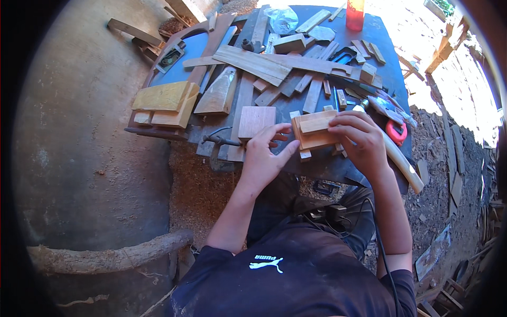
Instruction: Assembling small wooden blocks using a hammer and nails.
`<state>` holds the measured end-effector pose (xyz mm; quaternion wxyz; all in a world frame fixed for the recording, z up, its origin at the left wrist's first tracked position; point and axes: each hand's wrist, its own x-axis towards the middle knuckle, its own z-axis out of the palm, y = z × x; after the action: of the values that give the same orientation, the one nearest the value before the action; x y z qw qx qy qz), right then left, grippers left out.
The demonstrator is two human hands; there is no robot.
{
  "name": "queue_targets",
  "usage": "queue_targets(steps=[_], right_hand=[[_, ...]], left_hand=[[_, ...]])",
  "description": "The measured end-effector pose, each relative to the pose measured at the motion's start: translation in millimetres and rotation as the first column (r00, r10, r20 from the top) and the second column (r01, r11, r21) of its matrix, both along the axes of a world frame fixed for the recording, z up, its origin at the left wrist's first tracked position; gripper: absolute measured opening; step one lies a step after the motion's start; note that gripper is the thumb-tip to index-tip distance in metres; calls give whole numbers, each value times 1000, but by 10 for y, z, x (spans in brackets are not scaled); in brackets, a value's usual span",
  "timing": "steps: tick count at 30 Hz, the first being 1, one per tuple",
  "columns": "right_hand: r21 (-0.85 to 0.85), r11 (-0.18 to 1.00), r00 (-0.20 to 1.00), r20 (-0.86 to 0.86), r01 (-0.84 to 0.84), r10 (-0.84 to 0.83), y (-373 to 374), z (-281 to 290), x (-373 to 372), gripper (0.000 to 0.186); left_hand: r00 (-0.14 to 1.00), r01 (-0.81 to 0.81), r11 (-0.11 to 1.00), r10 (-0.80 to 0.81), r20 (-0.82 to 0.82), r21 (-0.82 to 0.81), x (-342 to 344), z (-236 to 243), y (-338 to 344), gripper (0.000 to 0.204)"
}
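Observation:
A small wooden assembly point(320, 138), a narrow strip laid on a wider block, sits near the table's front edge with small wood pieces poking out around it. My right hand point(364, 140) grips its right end, fingers over the top. At its left end is my left hand point(265, 156), fingers spread and thumb tip at the corner; whether it touches is hard to tell. Just behind the left hand lies a pale pinkish wood block point(257, 121). A metal clamp point(219, 141) is at the table edge left of that hand.
Wood offcuts point(253, 63) cover the dark table point(377, 31). A red tape measure point(396, 132) and a long pale curved handle point(404, 164) lie at right. Stacked blocks point(166, 103) stand at left, an orange bottle point(355, 15) at the back. A cable point(377, 232) hangs beside my right arm.

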<state>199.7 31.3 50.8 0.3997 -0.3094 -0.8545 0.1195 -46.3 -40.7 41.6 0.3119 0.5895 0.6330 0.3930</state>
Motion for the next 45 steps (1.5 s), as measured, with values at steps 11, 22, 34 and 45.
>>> queue_targets(steps=[11,22,34,45], right_hand=[[-2,1000,1000,0,19,-19,0,-17,2,16],[7,1000,1000,-3,19,-19,-25,-6,-47,19],[-24,999,999,-37,25,-26,-27,-28,-42,17],[-50,999,998,-56,22,-25,-21,-43,-31,18]], left_hand=[[999,13,1000,-14,-34,-27,-1,-23,-34,33],[991,81,993,-72,-111,83,77,-71,-245,38],[994,73,994,-66,-81,78,125,-63,-239,41],[993,76,991,-65,-98,110,143,-103,-244,42]])
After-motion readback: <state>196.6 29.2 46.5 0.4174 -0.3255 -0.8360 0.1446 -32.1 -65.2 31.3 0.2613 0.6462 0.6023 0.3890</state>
